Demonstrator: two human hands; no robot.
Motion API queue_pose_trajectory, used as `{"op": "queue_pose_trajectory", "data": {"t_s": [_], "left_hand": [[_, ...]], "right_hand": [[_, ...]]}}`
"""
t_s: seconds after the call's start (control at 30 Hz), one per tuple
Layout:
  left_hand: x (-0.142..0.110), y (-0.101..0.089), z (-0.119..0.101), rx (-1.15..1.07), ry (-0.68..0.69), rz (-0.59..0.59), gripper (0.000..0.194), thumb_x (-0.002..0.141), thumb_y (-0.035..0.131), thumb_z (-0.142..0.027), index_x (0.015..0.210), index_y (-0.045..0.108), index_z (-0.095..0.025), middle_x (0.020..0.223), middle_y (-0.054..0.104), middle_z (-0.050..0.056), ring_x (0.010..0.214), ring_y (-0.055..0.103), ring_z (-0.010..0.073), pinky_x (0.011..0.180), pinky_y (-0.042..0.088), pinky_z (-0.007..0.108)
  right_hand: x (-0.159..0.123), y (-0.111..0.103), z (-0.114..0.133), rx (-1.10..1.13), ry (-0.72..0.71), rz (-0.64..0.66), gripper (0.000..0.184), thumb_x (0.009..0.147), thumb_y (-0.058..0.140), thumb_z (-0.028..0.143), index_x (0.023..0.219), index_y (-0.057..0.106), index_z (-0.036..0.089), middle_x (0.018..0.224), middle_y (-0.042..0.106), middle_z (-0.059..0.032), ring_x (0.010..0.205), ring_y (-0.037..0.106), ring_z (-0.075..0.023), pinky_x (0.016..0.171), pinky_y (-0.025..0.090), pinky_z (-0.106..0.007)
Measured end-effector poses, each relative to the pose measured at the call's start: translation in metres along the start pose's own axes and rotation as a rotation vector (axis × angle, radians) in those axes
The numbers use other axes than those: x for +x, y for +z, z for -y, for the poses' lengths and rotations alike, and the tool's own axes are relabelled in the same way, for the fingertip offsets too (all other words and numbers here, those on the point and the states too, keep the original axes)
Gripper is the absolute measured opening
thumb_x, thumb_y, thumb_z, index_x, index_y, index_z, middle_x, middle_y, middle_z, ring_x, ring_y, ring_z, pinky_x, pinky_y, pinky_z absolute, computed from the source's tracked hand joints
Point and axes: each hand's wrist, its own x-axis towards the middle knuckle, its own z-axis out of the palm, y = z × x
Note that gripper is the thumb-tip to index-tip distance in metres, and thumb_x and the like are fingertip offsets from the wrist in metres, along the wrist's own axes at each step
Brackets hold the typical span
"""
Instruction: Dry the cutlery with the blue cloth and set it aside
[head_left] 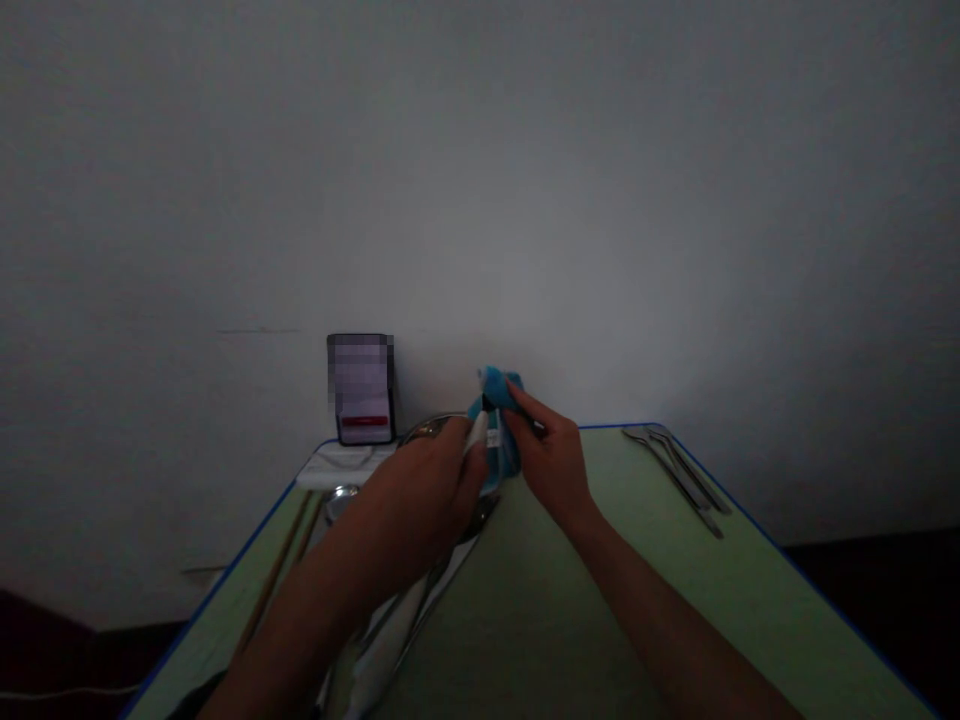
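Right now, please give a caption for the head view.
Left hand and right hand at a blue cloth above a green table.

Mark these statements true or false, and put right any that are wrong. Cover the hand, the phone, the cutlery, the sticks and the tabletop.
1. The right hand has its grip on a blue cloth. True.
2. The phone lies face down. False: the phone stands propped up, its screen showing.
3. Metal cutlery lies at the right side of the table. True.
4. The long thin sticks lie beside that cutlery. False: the sticks are at the table's left side.
5. The tabletop is green with a blue edge. True.
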Motion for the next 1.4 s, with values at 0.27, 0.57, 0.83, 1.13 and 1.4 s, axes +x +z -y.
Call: {"op": "queue_pose_trajectory", "data": {"t_s": [0.27,0.57,0.83,1.13,1.4], "left_hand": [[0.004,-0.003,0.005,-0.120,-0.010,0.034,0.032,0.091,0.025,-0.034,0.097,0.052,-0.016,0.086,0.064,0.008,0.076,0.061,0.0214,0.066,0.044,0.031],[0.003,-0.010,0.020,-0.198,-0.070,-0.042,0.032,0.090,0.028,-0.037,0.093,0.054,-0.017,0.078,0.062,0.004,0.070,0.059,0.0194,0.058,0.040,0.027],[0.002,-0.014,0.015,-0.200,-0.049,-0.012,0.033,0.092,0.026,-0.036,0.088,0.053,-0.017,0.073,0.059,0.003,0.065,0.056,0.0177,0.059,0.040,0.028],[-0.003,-0.013,0.006,-0.084,0.024,0.047,0.038,0.092,0.020,-0.037,0.093,0.053,-0.019,0.080,0.062,0.005,0.073,0.060,0.0210,0.067,0.043,0.033],[-0.003,-0.010,0.007,-0.006,0.070,0.042,0.034,0.091,0.030,-0.040,0.107,0.053,-0.021,0.085,0.066,0.006,0.072,0.063,0.0206,0.059,0.042,0.029]], "right_hand": [[0.013,-0.012,-0.008,0.086,0.140,-0.168,0.031,0.078,0.054,0.029,0.107,0.063,0.022,0.105,0.067,-0.0021,0.092,0.061,-0.0184,0.086,0.045,-0.034],[0.019,-0.009,0.003,0.945,0.920,-0.101,0.031,0.086,0.037,0.022,0.069,0.063,0.015,0.064,0.070,-0.0036,0.059,0.064,-0.0160,0.073,0.052,-0.032],[0.014,0.001,0.014,1.241,0.740,0.285,0.028,0.081,0.039,0.025,0.090,0.064,0.016,0.086,0.071,-0.0058,0.085,0.064,-0.0223,0.080,0.049,-0.041],[0.006,0.007,0.025,1.030,0.770,0.115,0.018,0.077,0.054,0.034,0.076,0.062,0.018,0.065,0.067,-0.0012,0.067,0.064,-0.0180,0.066,0.052,-0.031],[0.002,-0.002,0.013,0.314,0.343,0.083,0.024,0.074,0.062,0.039,0.085,0.060,0.018,0.077,0.062,0.0009,0.069,0.054,-0.0115,0.065,0.045,-0.023]]}}
